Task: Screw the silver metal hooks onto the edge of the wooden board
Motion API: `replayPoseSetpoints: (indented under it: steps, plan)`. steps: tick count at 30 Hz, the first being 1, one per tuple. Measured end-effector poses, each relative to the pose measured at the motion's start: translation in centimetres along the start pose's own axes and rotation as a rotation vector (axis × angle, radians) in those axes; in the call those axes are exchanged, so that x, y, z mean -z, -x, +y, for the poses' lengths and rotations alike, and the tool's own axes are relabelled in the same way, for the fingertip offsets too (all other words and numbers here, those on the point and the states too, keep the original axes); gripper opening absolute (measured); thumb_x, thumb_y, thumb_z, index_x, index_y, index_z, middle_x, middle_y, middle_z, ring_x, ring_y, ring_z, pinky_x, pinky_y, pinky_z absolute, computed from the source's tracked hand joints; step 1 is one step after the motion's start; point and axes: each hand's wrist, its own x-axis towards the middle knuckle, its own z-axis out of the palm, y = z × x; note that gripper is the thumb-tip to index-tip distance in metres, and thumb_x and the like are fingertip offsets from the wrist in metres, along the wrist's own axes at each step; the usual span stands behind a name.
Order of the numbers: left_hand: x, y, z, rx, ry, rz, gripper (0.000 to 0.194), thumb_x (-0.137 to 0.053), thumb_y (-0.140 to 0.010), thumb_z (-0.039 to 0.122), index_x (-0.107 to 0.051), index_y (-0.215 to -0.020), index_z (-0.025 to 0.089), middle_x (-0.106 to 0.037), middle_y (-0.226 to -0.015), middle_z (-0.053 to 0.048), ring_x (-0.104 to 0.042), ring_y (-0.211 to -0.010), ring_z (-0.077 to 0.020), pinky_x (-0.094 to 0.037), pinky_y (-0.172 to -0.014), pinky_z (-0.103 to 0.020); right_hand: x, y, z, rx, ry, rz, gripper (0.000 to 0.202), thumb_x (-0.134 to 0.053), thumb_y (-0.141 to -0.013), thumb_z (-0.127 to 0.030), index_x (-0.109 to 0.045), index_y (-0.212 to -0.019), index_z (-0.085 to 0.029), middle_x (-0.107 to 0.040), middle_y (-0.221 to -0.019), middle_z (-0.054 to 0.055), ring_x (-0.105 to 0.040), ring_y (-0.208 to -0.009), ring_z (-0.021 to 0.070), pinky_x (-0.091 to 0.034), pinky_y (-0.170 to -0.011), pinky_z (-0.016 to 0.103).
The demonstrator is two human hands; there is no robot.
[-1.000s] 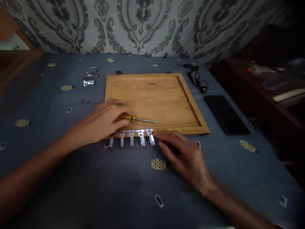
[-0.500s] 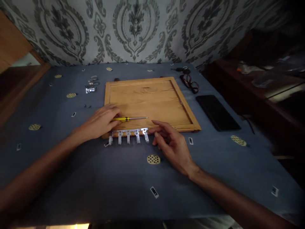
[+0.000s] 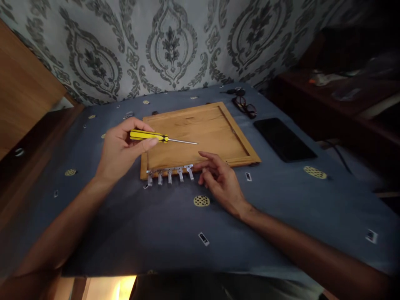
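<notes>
My left hand (image 3: pixel 120 146) is closed around the yellow handle of a screwdriver (image 3: pixel 146 135), raised above the left part of a framed wooden board (image 3: pixel 193 131). The metal shaft points right across the board. Along the board's near edge lies a metal hook rail (image 3: pixel 170 170) with several hooks hanging toward me. My right hand (image 3: pixel 223 181) rests by the rail's right end, fingers loosely bent and apart. A fingertip is at the rail's end; I cannot tell whether it presses on it.
A black tablet or large phone (image 3: pixel 284 138) lies right of the board, with eyeglasses (image 3: pixel 243 107) behind it. Small metal pieces (image 3: pixel 128 114) sit behind my left hand, partly hidden. A patterned blue cloth (image 3: pixel 162 233) covers the table. Dark furniture (image 3: pixel 300 100) stands at the right.
My left hand has lifted the screwdriver up off the board and gripped its handle more fully. My right hand stays by the rail's right end. The view has tilted slightly.
</notes>
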Motion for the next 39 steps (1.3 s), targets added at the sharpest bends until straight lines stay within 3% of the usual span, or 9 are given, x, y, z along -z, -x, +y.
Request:
replayPoseSetpoints:
  steps: [6,17,23,39]
  plan:
    - [-1.8,1.0,0.8,-0.031,0.075,0.021,0.017,-0.075,-0.074,0.026,-0.063,-0.088,0.025,-0.069,-0.087,0.004,-0.064,-0.081,-0.0112,-0.055,-0.074,-0.025,0.1,0.2,-0.3,0.009,0.034,-0.014,0.042,-0.045,-0.088,-0.02,-0.045,-0.129,-0.016,-0.067,-0.095,0.004,-0.059,-0.058,0.0087,-0.046,-0.05,0.025]
    - [-3.4,2.0,0.2,-0.099,-0.035,0.015,0.016,-0.069,-0.082,0.028,-0.061,-0.096,0.024,-0.068,-0.091,0.003,-0.064,-0.081,-0.0087,-0.053,-0.074,-0.02,0.2,0.3,-0.4,0.009,0.04,-0.036,0.042,-0.044,-0.088,-0.017,-0.046,-0.129,-0.019,-0.067,-0.096,0.002,-0.06,-0.06,0.0078,-0.048,-0.055,0.025]
    - [-3.6,2.0,-0.1,-0.228,-0.145,0.034,0.02,-0.071,-0.081,0.031,-0.063,-0.097,0.023,-0.07,-0.089,0.003,-0.066,-0.078,-0.0075,-0.052,-0.069,-0.017,0.2,0.3,-0.5,0.012,0.022,-0.047,0.041,-0.044,-0.088,-0.016,-0.046,-0.129,-0.021,-0.067,-0.097,0.003,-0.062,-0.062,0.0086,-0.049,-0.056,0.026]
    - [-3.8,1.8,-0.3,-0.256,-0.188,-0.018,0.02,-0.07,-0.082,0.03,-0.063,-0.098,0.02,-0.068,-0.088,0.001,-0.065,-0.077,-0.0082,-0.05,-0.065,-0.016,0.1,0.3,-0.4,0.002,0.022,-0.058,0.041,-0.044,-0.087,-0.018,-0.048,-0.127,-0.019,-0.068,-0.096,0.003,-0.063,-0.064,0.0095,-0.052,-0.062,0.029]
